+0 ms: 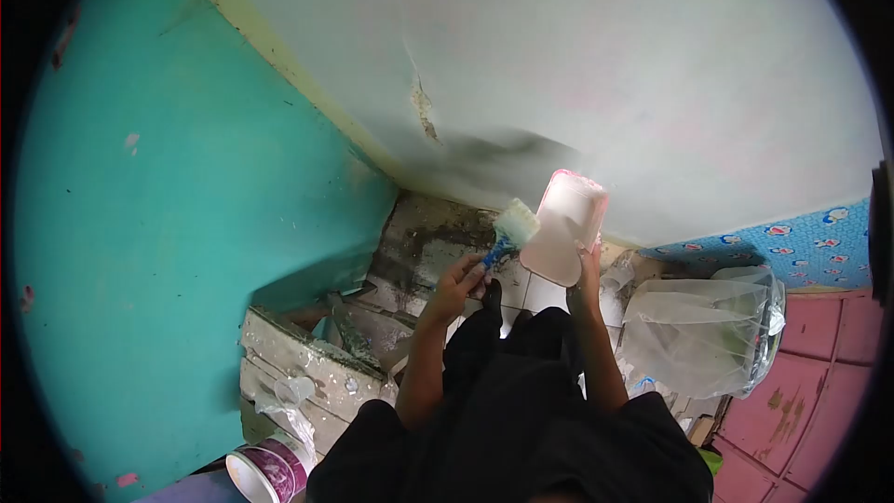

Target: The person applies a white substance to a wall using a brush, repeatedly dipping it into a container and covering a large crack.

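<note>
My left hand is closed round the blue handle of a paintbrush, whose wide bristles are coated in pale paint. Just right of the brush, my right hand grips the lower right edge of a shallow rectangular tray. The tray is tilted, with whitish paint inside and pink smears along its rim. The bristles are close to the tray's left edge; whether they touch it I cannot tell. Both hands are in front of my body, near the white wall, which has a peeled crack.
A teal wall rises on the left. Below it stand a paint-spattered wooden bench with a clear plastic cup, and a white and purple bucket. Clear plastic sheeting covers something at right, beside pink panels.
</note>
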{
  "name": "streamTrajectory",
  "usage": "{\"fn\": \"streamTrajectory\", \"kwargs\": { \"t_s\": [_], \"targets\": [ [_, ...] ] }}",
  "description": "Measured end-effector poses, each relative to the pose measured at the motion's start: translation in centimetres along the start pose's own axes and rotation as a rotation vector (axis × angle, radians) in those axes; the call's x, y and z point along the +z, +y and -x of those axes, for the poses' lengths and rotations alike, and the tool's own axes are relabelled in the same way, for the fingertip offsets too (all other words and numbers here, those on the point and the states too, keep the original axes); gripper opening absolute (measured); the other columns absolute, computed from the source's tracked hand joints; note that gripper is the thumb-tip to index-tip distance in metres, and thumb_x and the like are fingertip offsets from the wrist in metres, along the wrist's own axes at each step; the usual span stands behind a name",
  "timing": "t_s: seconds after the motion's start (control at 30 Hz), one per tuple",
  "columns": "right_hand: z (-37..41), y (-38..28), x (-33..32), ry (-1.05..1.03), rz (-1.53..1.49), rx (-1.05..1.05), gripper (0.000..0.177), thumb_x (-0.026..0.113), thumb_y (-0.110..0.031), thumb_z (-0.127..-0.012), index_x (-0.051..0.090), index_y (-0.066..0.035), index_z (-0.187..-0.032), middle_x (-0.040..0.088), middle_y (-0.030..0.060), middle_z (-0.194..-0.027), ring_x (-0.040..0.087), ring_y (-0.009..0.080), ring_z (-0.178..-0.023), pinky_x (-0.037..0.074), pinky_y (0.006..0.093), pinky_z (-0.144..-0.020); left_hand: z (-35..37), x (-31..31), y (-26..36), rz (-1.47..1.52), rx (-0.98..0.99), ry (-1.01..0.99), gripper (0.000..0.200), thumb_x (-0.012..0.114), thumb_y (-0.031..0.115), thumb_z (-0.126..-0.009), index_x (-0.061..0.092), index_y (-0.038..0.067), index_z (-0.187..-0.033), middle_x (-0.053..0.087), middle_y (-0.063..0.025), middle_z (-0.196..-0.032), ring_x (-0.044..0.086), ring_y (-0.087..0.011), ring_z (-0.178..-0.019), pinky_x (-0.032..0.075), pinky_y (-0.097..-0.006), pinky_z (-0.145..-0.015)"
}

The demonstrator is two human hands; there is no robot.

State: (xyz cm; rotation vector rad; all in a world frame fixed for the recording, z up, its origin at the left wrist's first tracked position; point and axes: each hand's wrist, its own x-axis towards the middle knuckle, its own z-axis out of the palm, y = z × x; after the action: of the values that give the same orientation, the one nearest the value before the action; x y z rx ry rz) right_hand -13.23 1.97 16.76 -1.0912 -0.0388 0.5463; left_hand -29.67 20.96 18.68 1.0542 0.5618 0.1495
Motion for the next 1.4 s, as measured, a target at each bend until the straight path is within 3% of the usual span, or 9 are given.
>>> {"fn": "streamTrajectory", "kwargs": {
  "t_s": [0.2,0.53,0.63,0.83,0.93,1.03,1.07,1.33,1.4],
  "targets": [
    [-0.3,-1.7,3.1,0.052,0.060,-0.007,0.060,0.052,-0.025,-0.096,0.028,-0.005,-0.147,0.046,0.0148,-0.133,0.050,0.0223,-0.119,0.046,0.0356,-0.094,-9.1,-5.6,-1.5,-0.343,0.241,0.274,0.027,0.054,0.026,-0.102,0.060,0.000,-0.111,0.054,0.0016,-0.073,0.044,-0.0056,-0.060,0.037,-0.0243,-0.054],
    [-0.3,-1.3,0.7,0.136,0.263,-0.007,0.062,0.052,-0.027,-0.096,0.027,-0.006,-0.149,0.045,0.0146,-0.137,0.046,0.0242,-0.126,0.040,0.0376,-0.104,-22.4,-9.3,-1.7,-0.341,0.556,0.506,0.034,0.057,0.032,-0.100,0.063,-0.001,-0.107,0.049,-0.0008,-0.066,0.043,-0.0095,-0.057,0.037,-0.0281,-0.054],
    [0.4,-1.1,0.2,0.166,0.150,0.040,0.067,0.052,-0.022,-0.096,0.020,-0.006,-0.152,0.041,0.0144,-0.141,0.042,0.0253,-0.130,0.037,0.0377,-0.106,-26.7,-10.9,-5.7,-0.604,0.627,0.607,0.035,0.055,0.033,-0.101,0.064,0.000,-0.105,0.054,-0.0047,-0.069,0.048,-0.0132,-0.058,0.040,-0.0302,-0.055],
    [1.0,-0.6,-0.7,0.215,0.159,0.109,0.065,0.054,-0.023,-0.094,0.024,-0.007,-0.150,0.045,0.0138,-0.139,0.046,0.0255,-0.128,0.038,0.0383,-0.107,-29.4,-14.0,-14.4,-0.719,0.205,0.684,0.038,0.052,0.035,-0.101,0.066,0.000,-0.104,0.064,-0.0114,-0.078,0.061,-0.0236,-0.067,0.047,-0.0355,-0.062],
    [1.0,-0.3,-1.4,0.207,0.162,0.159,0.064,0.054,-0.021,-0.094,0.025,-0.007,-0.150,0.045,0.0138,-0.138,0.046,0.0255,-0.128,0.039,0.0386,-0.106,-31.5,-16.9,-19.9,-0.791,0.144,0.785,0.037,0.053,0.035,-0.100,0.067,0.002,-0.104,0.068,-0.0135,-0.085,0.065,-0.0297,-0.074,0.050,-0.0397,-0.067],
    [0.8,-0.1,-1.3,0.190,0.172,0.168,0.064,0.054,-0.020,-0.094,0.026,-0.007,-0.149,0.045,0.0137,-0.139,0.047,0.0255,-0.128,0.040,0.0386,-0.105,-32.4,-18.7,-21.7,-0.766,-0.197,0.784,0.035,0.054,0.035,-0.099,0.069,0.004,-0.103,0.070,-0.0141,-0.092,0.067,-0.0326,-0.081,0.052,-0.0431,-0.071],
    [0.8,-0.1,-1.3,0.183,0.176,0.176,0.064,0.054,-0.020,-0.094,0.026,-0.006,-0.149,0.045,0.0136,-0.139,0.047,0.0256,-0.128,0.040,0.0386,-0.105,-32.7,-18.9,-22.0,-0.763,-0.202,0.767,0.035,0.054,0.035,-0.099,0.070,0.004,-0.101,0.070,-0.0140,-0.091,0.067,-0.0328,-0.080,0.051,-0.0432,-0.070],
    [0.2,-0.4,0.4,0.130,0.188,0.157,0.065,0.055,-0.020,-0.095,0.024,-0.006,-0.150,0.045,0.0145,-0.139,0.046,0.0259,-0.128,0.040,0.0382,-0.105,-30.2,-12.5,-8.5,-0.715,0.080,0.731,0.038,0.054,0.029,-0.098,0.063,-0.004,-0.079,0.061,-0.0186,-0.069,0.057,-0.0345,-0.062,0.043,-0.0450,-0.059],
    [-0.2,-0.5,0.8,0.120,0.197,0.145,0.065,0.055,-0.020,-0.095,0.024,-0.006,-0.150,0.045,0.0141,-0.139,0.045,0.0259,-0.129,0.040,0.0380,-0.105,-27.1,-9.9,-3.9,-0.661,0.310,0.732,0.040,0.054,0.029,-0.098,0.061,-0.004,-0.077,0.058,-0.0170,-0.065,0.053,-0.0326,-0.057,0.040,-0.0436,-0.056]
  ]
}}
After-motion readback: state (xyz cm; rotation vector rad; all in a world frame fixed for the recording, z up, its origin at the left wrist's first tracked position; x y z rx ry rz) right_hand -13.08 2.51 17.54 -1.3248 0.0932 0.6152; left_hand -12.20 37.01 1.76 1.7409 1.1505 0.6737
